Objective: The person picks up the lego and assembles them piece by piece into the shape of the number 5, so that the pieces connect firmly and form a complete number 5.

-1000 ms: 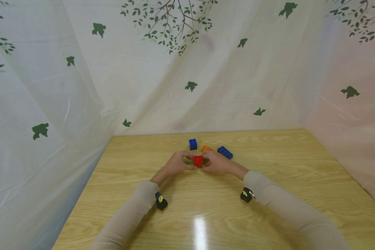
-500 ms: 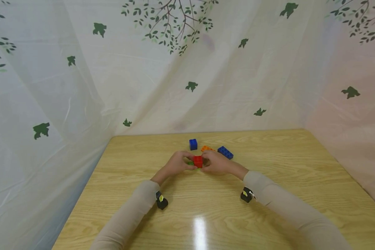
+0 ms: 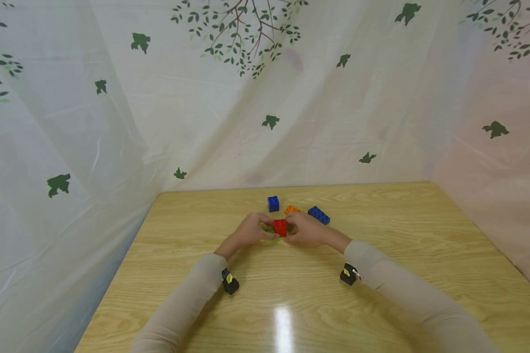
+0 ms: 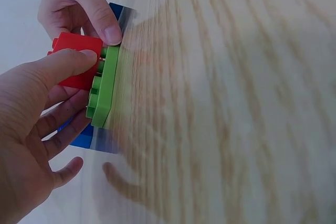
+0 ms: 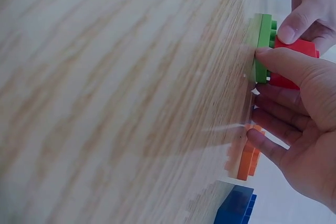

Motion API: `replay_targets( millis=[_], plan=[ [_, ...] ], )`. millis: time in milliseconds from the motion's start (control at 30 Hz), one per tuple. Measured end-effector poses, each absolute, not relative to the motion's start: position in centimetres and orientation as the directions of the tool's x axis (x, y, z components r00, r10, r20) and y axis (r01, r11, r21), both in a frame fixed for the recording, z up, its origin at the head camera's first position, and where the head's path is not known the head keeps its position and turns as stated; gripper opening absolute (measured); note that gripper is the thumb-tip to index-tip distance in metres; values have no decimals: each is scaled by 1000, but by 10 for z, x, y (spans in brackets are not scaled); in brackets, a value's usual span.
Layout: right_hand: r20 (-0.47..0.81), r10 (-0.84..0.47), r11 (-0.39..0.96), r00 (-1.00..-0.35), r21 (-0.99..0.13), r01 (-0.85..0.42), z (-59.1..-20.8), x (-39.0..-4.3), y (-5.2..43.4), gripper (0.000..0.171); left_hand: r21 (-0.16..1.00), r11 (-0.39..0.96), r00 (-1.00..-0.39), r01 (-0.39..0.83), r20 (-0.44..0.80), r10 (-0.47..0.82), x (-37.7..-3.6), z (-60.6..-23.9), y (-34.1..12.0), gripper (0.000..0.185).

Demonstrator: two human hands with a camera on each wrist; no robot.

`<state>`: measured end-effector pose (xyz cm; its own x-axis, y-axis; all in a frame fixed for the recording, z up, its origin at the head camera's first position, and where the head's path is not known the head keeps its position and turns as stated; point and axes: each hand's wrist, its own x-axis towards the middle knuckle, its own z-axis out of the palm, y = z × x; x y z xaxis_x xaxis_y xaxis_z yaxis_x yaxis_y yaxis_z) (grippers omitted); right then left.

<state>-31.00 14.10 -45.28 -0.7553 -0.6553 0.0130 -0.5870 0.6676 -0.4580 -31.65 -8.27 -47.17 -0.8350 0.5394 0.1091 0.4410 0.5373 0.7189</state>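
Your left hand [image 3: 250, 230] has its fingers [image 4: 63, 64] curled round the red brick [image 3: 280, 228], thumb laid along its top, and your right hand [image 3: 304, 230] pinches the same brick from the other side. The red brick sits on the studs of the green plate [image 4: 104, 88], which lies flat on the worktop [image 3: 291, 294] near the middle, a little toward the far edge. From the wrist views the brick looks seated or nearly so on the plate, though a thin gap may remain on one side; I judge the pressing-down as close to finished, with the loose pieces beyond not yet added.

Going left to right behind your hands: the small blue cube [image 3: 272, 203] stands near the far edge, well apart from your left hand; the orange brick [image 3: 293, 210] lies just beyond your right hand's fingers; the long blue brick [image 3: 319, 214] lies just beside your right knuckles, further right.

You have broad bare worktop toward the left edge, the right edge and the near edge. The far edge is tighter: the draped curtain [image 3: 265, 122] hangs down along it and along the left edge.
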Motion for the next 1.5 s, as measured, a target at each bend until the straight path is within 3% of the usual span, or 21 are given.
replay_targets(
  millis=[533, 967, 1500],
  plan=[
    [26, -663, 650, -748, -474, -593, -454, -311, 142, 27, 625, 598, -817, 502, 115, 565, -316, -467, -81, 27],
    [22, -662, 651, -749, -480, -589, -455, -311, 142, 29, 661, 581, -815, 474, 79, 575, -318, -464, -81, 24],
    [44, -662, 657, -749, -448, -607, -458, -313, 142, 31, 649, 558, -795, 516, 122, 594, -320, -468, -83, 29]
  ],
)
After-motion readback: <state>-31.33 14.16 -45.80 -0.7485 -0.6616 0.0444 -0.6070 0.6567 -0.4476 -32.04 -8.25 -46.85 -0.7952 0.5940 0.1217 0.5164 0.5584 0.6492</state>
